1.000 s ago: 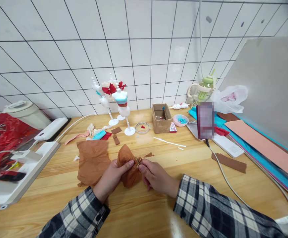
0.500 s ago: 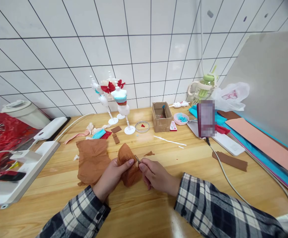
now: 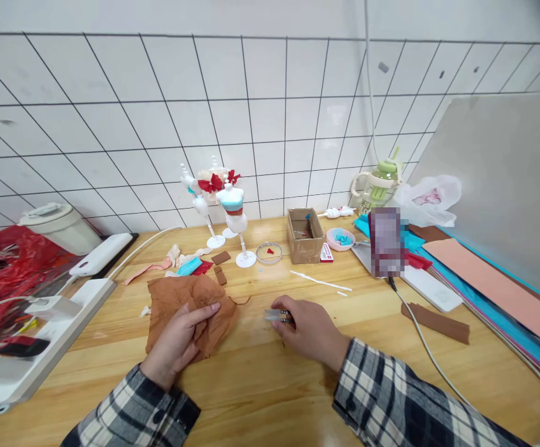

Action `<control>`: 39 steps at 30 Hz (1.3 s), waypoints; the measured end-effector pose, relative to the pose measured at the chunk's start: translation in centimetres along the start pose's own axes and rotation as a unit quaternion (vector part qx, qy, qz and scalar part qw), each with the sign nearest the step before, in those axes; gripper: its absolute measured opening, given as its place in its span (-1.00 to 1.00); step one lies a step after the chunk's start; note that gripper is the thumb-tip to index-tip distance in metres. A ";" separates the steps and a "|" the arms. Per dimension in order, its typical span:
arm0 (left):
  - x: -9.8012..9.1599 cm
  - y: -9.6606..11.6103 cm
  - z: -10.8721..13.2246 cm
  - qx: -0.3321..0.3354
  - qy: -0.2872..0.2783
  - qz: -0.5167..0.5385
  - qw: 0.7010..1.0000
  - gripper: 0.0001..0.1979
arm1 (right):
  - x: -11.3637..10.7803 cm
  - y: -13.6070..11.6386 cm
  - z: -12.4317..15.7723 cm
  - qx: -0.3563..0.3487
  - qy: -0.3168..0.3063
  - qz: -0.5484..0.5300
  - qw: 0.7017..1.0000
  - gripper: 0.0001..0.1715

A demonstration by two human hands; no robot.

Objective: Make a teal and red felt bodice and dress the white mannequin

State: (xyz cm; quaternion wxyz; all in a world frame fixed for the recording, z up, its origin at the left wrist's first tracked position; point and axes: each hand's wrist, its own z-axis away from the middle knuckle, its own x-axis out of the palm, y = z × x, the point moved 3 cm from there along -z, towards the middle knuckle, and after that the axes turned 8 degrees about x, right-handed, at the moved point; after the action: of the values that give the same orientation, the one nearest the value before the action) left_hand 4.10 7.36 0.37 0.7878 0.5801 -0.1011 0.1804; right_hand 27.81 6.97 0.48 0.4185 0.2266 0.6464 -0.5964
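Observation:
My left hand (image 3: 181,338) pinches a crumpled piece of brown crepe paper (image 3: 216,323), thumb on top. This piece overlaps a flatter brown sheet (image 3: 165,298) lying on the table at the left. A thin brown strip (image 3: 242,301) sticks out to the right of the held paper. My right hand (image 3: 305,326), apart from the paper, is closed round small metal snips (image 3: 279,316) whose blades point left just above the wood. Behind my hands, a small white dress form (image 3: 235,220) with a blue and brown wrap stands upright.
Further back are a cardboard box (image 3: 306,242), a clear ring (image 3: 269,252) and a pink bowl (image 3: 340,239). A phone (image 3: 386,242) with a cable stands at the right. A white power strip (image 3: 60,341) lies at the left; white strips (image 3: 321,281) lie in the middle.
My left hand has moved left with the brown paper, over the flat sheet. My right hand has drawn away to the right with the snips. The view has tilted up slightly.

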 end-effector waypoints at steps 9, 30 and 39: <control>0.8 -0.1 0.7 -0.022 -0.168 -0.061 0.984 -0.73 | 0.9 0.6 -1.0 0.000 -0.013 -0.130 0.991 -0.49; 0.0 -1.2 -1.5 0.150 0.006 -0.102 0.983 -0.61 | -0.7 2.3 -3.1 -0.002 0.061 -0.093 0.994 -0.84; 0.2 -0.7 -1.3 0.172 -0.039 -0.175 0.969 -0.39 | -0.4 2.8 -2.8 -0.037 0.014 0.046 0.998 -0.70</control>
State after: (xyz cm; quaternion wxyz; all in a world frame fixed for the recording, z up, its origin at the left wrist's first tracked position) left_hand 4.49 8.50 -0.57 0.6910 0.7221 0.0035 0.0316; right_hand 29.45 10.25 -1.01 0.4447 0.2486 0.6626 -0.5491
